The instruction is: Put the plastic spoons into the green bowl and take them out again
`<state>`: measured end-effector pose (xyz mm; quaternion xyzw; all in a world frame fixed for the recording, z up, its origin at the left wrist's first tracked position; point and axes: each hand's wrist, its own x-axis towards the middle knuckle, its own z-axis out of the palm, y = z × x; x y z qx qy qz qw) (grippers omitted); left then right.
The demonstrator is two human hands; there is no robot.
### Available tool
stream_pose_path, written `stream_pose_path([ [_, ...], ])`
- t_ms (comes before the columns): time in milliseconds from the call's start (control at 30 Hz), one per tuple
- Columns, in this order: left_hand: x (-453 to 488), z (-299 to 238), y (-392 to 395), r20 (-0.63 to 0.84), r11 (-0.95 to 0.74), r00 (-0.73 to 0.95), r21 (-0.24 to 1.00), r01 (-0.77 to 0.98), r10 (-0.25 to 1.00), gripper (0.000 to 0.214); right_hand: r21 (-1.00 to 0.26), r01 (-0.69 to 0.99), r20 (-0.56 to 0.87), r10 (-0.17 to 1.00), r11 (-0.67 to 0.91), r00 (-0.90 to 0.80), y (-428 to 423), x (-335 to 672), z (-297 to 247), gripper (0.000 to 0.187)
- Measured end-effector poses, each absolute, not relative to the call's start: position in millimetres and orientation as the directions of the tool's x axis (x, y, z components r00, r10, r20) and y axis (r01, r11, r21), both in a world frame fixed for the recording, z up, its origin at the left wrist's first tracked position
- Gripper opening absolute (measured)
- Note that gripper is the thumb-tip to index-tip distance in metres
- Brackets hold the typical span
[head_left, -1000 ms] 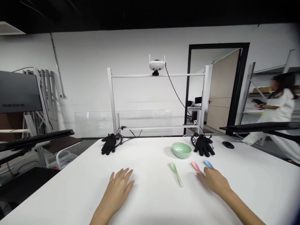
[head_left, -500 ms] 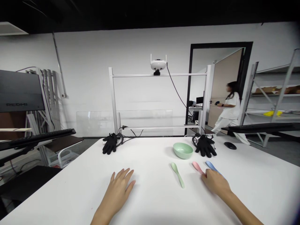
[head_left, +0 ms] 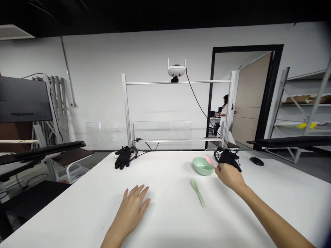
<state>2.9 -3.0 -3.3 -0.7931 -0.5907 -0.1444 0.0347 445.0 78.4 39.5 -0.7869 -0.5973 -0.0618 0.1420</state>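
White table [head_left: 168,220] bore a pale green bowl [head_left: 202,167] just ahead of the right hand [head_left: 229,176], which was closed on a pink spoon [head_left: 210,161], its long axis running up and left, scoop end reaching the bowl's right rim. Green spoon [head_left: 198,193] lay below that hand; the left hand [head_left: 131,210] rested open, farther off.

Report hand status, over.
Left hand open, empty. Right hand holding pink spoon at green bowl. Black glove just beyond right hand.
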Motion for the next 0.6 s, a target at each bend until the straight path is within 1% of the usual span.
stream_pose_path([
  [167, 3, -4, -2, 0.278, -0.302, 0.262, 0.111, 0.947, 0.924, 0.051, -0.163, 0.951, 0.224, 0.929, -0.263, 0.295, 110, 442, 49, 0.039],
  [333, 2, -4, -2, 0.275, -0.3, 0.261, 0.108, 0.948, 0.925, 0.051, -0.188, 0.943, 0.173, 0.936, -0.276, 0.308, 134, 440, 40, 0.041],
  [500, 1, -5, -4, 0.292, -0.312, 0.266, 0.121, 0.942, 0.918, 0.049, -0.23, 0.924, 0.132, 0.931, -0.306, 0.341, 150, 440, 26, 0.059],
  [600, 1, -6, -4, 0.279, -0.297, 0.256, 0.118, 0.947, 0.926, 0.05, -0.24, 0.919, 0.124, 0.929, -0.312, 0.348, 157, 440, 20, 0.063],
])
